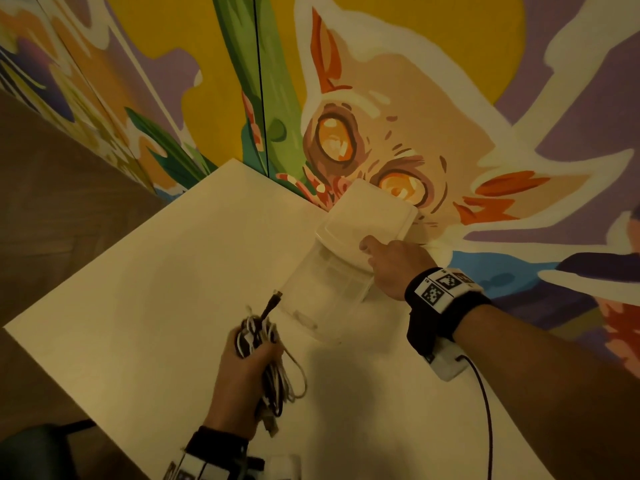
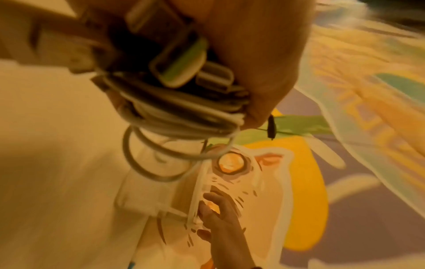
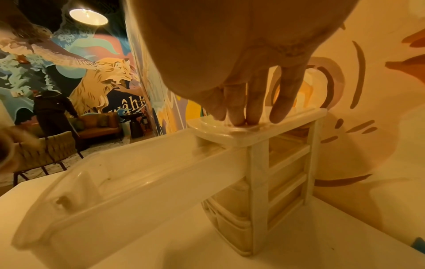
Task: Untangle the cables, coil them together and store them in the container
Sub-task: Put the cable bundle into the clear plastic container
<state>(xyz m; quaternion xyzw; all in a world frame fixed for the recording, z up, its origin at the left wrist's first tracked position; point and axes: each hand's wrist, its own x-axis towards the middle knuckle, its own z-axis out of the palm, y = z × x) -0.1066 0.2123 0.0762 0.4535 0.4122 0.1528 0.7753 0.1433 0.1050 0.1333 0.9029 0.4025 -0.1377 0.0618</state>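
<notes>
My left hand (image 1: 242,368) grips a coiled bundle of black and white cables (image 1: 266,341) just above the white table, a dark plug sticking out toward the container. In the left wrist view the cable loops (image 2: 179,109) hang from my left hand (image 2: 253,54), blurred. The container is a small translucent plastic drawer unit (image 1: 374,216) against the wall, its top drawer (image 1: 322,299) pulled out toward me and empty. My right hand (image 1: 391,265) rests on the unit's top; in the right wrist view straight fingers (image 3: 253,102) press down on the lid (image 3: 287,131) above the open drawer (image 3: 128,174).
The white table (image 1: 156,289) stands against a painted mural wall (image 1: 415,98). A dark wrist-camera cord (image 1: 485,410) trails over the table at the right. In the right wrist view a person (image 3: 52,112) and chairs (image 3: 46,151) are far off in the room.
</notes>
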